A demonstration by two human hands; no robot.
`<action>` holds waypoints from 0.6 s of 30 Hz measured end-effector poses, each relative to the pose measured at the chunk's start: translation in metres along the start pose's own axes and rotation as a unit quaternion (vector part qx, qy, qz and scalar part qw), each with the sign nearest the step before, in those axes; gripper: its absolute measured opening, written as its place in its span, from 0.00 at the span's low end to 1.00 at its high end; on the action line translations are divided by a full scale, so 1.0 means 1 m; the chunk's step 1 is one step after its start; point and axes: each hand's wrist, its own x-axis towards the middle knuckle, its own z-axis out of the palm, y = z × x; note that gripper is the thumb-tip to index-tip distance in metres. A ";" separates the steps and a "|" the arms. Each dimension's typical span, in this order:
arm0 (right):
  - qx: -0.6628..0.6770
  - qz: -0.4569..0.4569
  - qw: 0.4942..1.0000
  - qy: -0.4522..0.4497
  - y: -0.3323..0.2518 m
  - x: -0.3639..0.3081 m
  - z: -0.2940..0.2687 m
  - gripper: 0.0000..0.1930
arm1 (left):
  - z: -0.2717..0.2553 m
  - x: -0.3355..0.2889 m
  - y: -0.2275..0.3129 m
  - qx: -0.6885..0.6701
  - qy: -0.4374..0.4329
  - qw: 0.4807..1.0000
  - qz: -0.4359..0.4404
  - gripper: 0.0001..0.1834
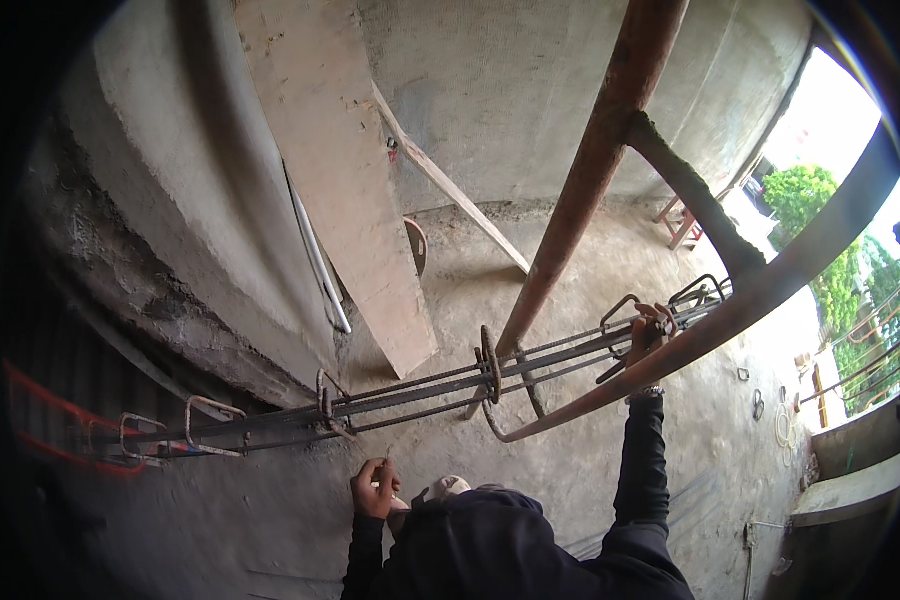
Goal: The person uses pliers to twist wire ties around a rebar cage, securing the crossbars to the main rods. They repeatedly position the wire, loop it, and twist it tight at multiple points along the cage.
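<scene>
A long rebar cage point(420, 389) runs across in front of me, its dark bars rising toward the right. Bent square stirrups point(491, 365) hang on the bars at intervals, with several bunched near the right end. My right hand point(650, 335) is at that end, its fingers closed around the rebar beside these stirrups. Below the bars and apart from them, my left hand point(374, 487) is closed in a pinch. Something thin may stick up from its fingertips, too small to make out.
A rusty pipe frame point(580, 190) stands at the cage, its curved rail point(610, 390) passing just below my right hand. Beyond lean a wide board point(340, 190) and a wooden strip point(455, 185). A concrete wall rises at left; an opening with railings point(860, 345) lies right.
</scene>
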 end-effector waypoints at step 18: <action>-0.162 -0.078 0.982 -0.053 -0.041 0.008 -0.009 0.15 | 0.072 -0.064 0.001 -0.080 -0.027 0.992 -0.090 0.11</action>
